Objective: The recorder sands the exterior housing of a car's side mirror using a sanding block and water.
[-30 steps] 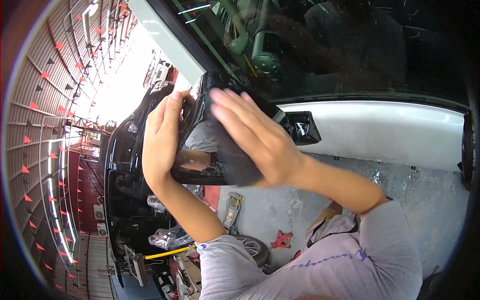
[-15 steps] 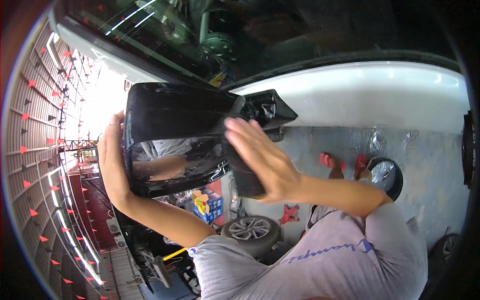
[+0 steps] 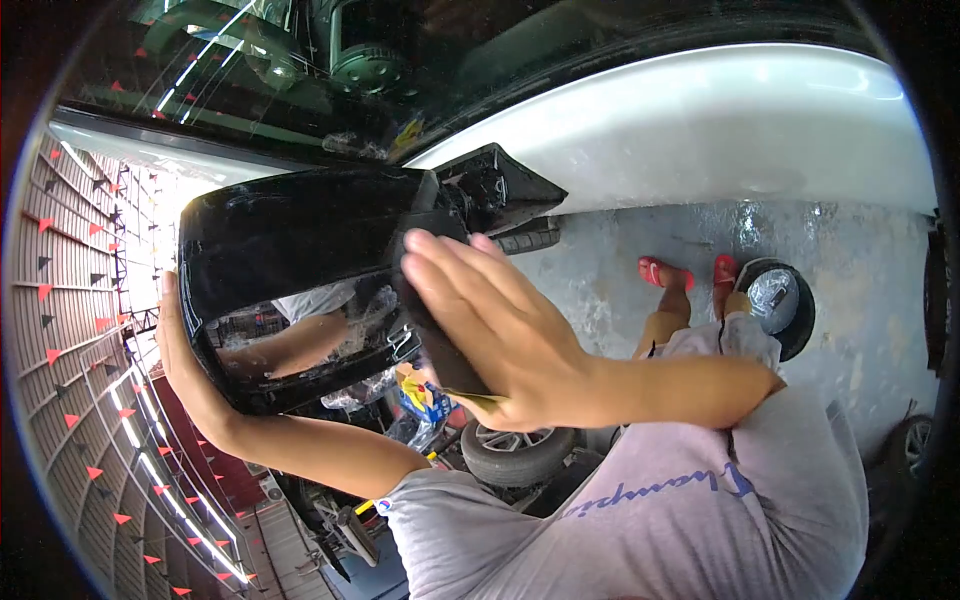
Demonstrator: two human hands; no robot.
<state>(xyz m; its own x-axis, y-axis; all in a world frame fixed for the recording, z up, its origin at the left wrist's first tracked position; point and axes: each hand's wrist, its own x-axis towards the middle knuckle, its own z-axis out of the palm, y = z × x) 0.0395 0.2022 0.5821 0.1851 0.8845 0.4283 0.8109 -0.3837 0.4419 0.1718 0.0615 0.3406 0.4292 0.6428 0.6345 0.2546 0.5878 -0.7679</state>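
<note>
A black car side mirror (image 3: 300, 225) juts out from the white door, its glass (image 3: 300, 345) wet and streaked. My left hand (image 3: 190, 365) braces the mirror's outer end, fingers long and close together along the edge; its thumb is hidden. My right hand (image 3: 510, 340) presses a dark sheet, seemingly sandpaper (image 3: 440, 340), against the end of the mirror nearest the door. The fingers lie nearly straight over the sheet, and a yellowish edge shows below them. Between housing and door is the mirror's black mount (image 3: 500, 190).
Above runs the dark car window (image 3: 560, 60) over the white door (image 3: 720, 130). A loose wheel (image 3: 520, 455) and a blue box (image 3: 425, 395) lie below. Near my feet in red sandals (image 3: 665, 272) stands a black bucket (image 3: 790, 310) with shiny contents.
The view has shifted, so the mirror and both hands appear farther left. The sheet under my right hand has slid slightly upward, and its yellowish lower edge now shows more.
</note>
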